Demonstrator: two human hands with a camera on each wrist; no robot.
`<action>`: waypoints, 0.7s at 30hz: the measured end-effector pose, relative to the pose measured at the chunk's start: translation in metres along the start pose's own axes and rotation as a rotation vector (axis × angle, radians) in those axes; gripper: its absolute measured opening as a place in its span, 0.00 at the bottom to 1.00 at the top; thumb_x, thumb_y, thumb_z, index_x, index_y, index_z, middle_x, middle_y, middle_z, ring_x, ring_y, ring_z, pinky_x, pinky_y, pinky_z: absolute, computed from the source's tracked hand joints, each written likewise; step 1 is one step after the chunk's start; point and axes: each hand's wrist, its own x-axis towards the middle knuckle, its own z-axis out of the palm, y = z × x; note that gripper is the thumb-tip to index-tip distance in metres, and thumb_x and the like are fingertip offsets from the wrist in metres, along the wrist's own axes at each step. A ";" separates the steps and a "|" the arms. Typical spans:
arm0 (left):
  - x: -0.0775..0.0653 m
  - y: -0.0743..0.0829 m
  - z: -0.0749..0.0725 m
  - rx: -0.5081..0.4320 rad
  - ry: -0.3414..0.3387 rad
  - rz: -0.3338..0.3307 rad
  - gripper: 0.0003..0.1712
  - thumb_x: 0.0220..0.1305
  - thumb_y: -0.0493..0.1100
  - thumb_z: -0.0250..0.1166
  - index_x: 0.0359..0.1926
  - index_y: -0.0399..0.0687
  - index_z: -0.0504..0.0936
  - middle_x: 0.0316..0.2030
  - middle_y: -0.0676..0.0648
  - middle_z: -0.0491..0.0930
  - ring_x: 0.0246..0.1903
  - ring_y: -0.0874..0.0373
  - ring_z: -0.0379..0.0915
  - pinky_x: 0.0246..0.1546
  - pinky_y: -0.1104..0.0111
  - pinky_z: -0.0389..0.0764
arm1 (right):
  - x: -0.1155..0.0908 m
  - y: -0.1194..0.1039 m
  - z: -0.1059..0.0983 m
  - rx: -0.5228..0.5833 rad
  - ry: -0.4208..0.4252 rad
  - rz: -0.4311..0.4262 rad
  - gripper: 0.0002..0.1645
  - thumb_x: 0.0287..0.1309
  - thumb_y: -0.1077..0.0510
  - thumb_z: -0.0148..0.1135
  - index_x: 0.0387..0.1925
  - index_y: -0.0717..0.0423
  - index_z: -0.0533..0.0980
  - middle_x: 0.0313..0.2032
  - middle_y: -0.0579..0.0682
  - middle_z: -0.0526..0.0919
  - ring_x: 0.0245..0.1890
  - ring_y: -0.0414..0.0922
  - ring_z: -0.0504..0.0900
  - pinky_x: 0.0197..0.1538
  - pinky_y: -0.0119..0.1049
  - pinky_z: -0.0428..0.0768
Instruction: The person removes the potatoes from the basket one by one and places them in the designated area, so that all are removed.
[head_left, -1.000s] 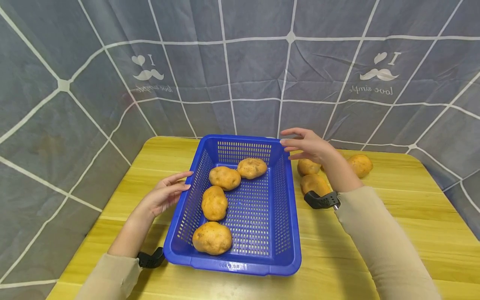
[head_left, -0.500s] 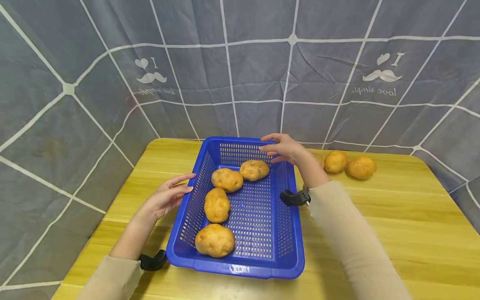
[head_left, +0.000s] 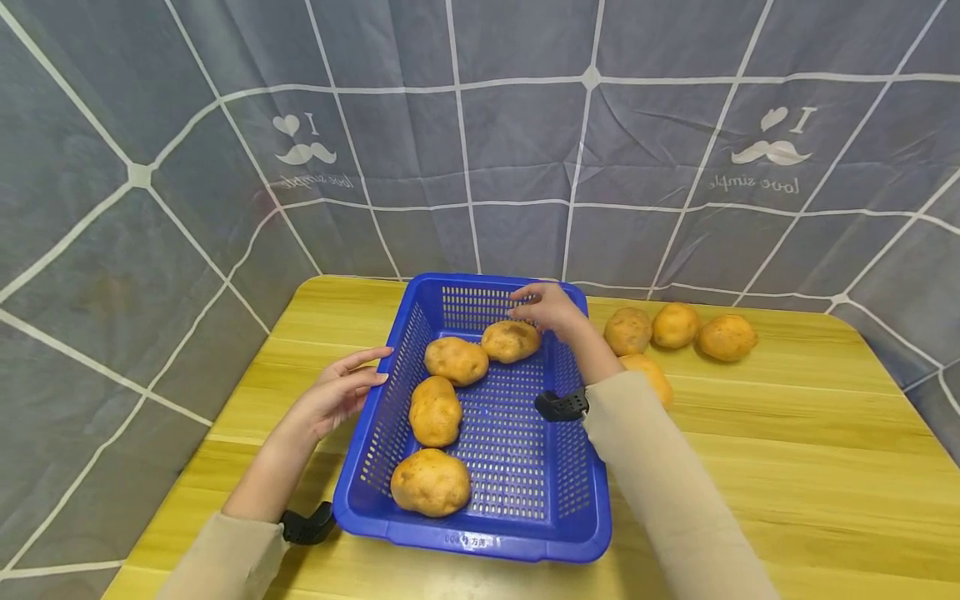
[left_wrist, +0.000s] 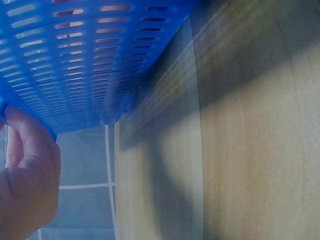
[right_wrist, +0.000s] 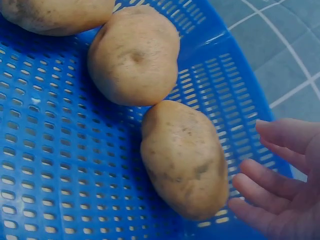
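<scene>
Right hand, wide and empty as I watch remotely; nearest potato lies just below-left of it inside the basket, long axis running leftward; contact I can't tell; left hand, farther off, touches the basket.

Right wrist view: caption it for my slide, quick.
Right hand's fingers beside the nearest potato in the blue basket.
</scene>
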 end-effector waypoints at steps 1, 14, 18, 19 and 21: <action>0.000 0.000 0.000 -0.004 -0.001 0.000 0.21 0.62 0.26 0.52 0.42 0.56 0.82 0.33 0.47 0.83 0.32 0.58 0.81 0.33 0.69 0.83 | 0.001 0.002 0.001 -0.012 0.012 -0.007 0.23 0.55 0.64 0.61 0.53 0.66 0.73 0.49 0.62 0.77 0.36 0.47 0.72 0.35 0.35 0.74; 0.000 0.001 0.000 0.002 -0.006 -0.003 0.20 0.63 0.26 0.52 0.43 0.56 0.81 0.34 0.46 0.82 0.33 0.57 0.82 0.34 0.69 0.83 | 0.006 0.010 0.008 -0.205 -0.003 -0.012 0.20 0.50 0.66 0.66 0.48 0.66 0.77 0.47 0.63 0.78 0.46 0.52 0.76 0.47 0.40 0.79; 0.000 0.000 0.000 -0.003 -0.012 -0.004 0.20 0.62 0.26 0.53 0.43 0.55 0.80 0.35 0.46 0.82 0.33 0.57 0.82 0.34 0.69 0.83 | 0.004 0.009 0.007 -0.279 -0.058 -0.023 0.22 0.51 0.63 0.67 0.49 0.65 0.77 0.48 0.62 0.79 0.50 0.54 0.75 0.52 0.42 0.77; 0.000 0.000 0.000 -0.005 -0.013 -0.005 0.20 0.62 0.26 0.52 0.43 0.55 0.80 0.35 0.46 0.82 0.33 0.57 0.81 0.34 0.69 0.83 | 0.003 0.010 0.007 -0.298 -0.072 -0.033 0.21 0.51 0.62 0.67 0.49 0.65 0.78 0.49 0.62 0.79 0.51 0.54 0.74 0.53 0.42 0.76; 0.000 0.000 0.000 -0.008 -0.015 -0.007 0.20 0.63 0.26 0.52 0.44 0.55 0.80 0.35 0.46 0.82 0.34 0.57 0.81 0.34 0.69 0.83 | 0.003 0.011 0.007 -0.328 -0.101 -0.061 0.21 0.51 0.60 0.68 0.47 0.65 0.79 0.49 0.61 0.79 0.53 0.54 0.74 0.55 0.43 0.74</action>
